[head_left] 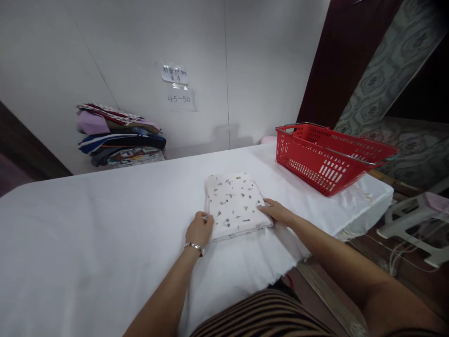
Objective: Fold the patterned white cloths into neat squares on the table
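A folded white cloth printed with small grey, green and brown motifs lies flat on the white-covered table, in a neat, thick rectangle. My left hand, with a metal bracelet at the wrist, is closed at the cloth's left edge, its fingers curled. At the opposite edge, my right hand has its thumb on the top layer and its other fingers along the side, partly hidden under the cloth. Both hands touch the cloth.
A red plastic basket with metal handles stands at the table's right end. Stacked clothes sit beyond the back edge at left. Paper signs hang on the wall. A white plastic stool stands at right, near cables. The tablecloth is slightly wrinkled.
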